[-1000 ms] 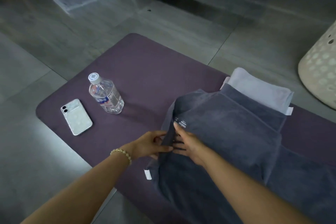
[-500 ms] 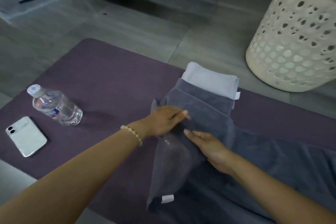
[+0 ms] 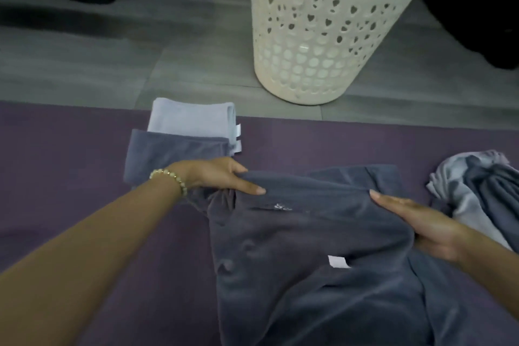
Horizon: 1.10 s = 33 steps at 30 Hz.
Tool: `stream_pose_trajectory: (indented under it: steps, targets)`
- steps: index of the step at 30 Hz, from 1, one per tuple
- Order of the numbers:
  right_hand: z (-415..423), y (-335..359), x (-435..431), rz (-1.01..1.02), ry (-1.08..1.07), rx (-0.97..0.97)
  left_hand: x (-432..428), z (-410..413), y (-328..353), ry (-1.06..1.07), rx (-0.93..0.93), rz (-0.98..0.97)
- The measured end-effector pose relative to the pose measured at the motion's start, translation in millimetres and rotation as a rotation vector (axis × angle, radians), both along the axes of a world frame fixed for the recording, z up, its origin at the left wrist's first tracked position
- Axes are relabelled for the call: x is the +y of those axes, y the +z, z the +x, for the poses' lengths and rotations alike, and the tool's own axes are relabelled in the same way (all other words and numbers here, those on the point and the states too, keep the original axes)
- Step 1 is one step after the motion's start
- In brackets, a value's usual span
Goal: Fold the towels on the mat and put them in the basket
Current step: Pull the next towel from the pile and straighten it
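At mat [image 3: 70, 163] centre, dk grey towel [image 3: 309, 247] lies part-folded; step in hand, judged: folding, approx. mid-way. L hand [image 3: 216, 177] pinches its far-left edge, thumb on top, fingers curled under. R hand [image 3: 427, 225] lies near-flat against the 3 o'clock edge, fingers straight; thumb under cloth or not, cannot tell. Folded towels [image 3: 191, 121] sit at 11 o'clock, unfolded heap [image 3: 471, 194] at 3, basket [image 3: 323, 50] on floor [image 3: 140, 64] at 12, off mat. Next move calls for bringing far edge toward 6, corners aligned, w/o bunching.

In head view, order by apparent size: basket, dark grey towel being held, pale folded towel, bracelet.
1. dark grey towel
2. basket, farther off, so the first two are unsure
3. pale folded towel
4. bracelet
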State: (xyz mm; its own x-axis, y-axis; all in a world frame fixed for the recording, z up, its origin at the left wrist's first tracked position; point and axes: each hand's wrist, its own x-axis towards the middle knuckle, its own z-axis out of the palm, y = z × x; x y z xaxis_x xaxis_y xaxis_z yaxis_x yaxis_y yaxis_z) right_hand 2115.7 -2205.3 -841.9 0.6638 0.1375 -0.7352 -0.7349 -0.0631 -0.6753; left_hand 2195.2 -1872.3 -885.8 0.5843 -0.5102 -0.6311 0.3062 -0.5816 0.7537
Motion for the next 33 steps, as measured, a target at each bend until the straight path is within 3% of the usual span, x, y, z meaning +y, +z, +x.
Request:
stream_pose_trajectory:
  steps: [6, 12, 18, 24, 27, 30, 33]
  targets:
    - [-29.0, -37.2, -73.8, 0.111, -0.231, 0.07, -79.4, 34.8, 2.2, -0.064, 0.333, -0.133]
    - [-70.9, -60.8, -146.5, 0.115, -0.441, 0.068, -143.4, 69.1, 2.1, -0.035, 0.306, -0.154]
    - [-119.8, -75.2, -173.2, 0.109, -0.465, 0.13, -233.2, 89.4, -6.2, 0.025, 0.127, -0.162]
    - [-125.3, -92.4, -187.9, 0.237, -0.675, 0.065, -332.3, 102.6, -23.0, 0.053, -0.059, -0.159]
    - [-129.0, -121.1, -198.4, -0.005, -0.654, 0.056, -360.5, 107.9, -61.9, 0.052, -0.287, -0.056]
    - [-135.6, -145.2, -206.1, -0.309, -0.615, 0.038, -372.3, 106.4, -107.2, 0.03, -0.355, 0.016]
    - [-142.7, -161.3, -211.7, -0.313, -0.578, 0.034, -381.8, 104.0, -130.1, -0.017, -0.343, 0.076]
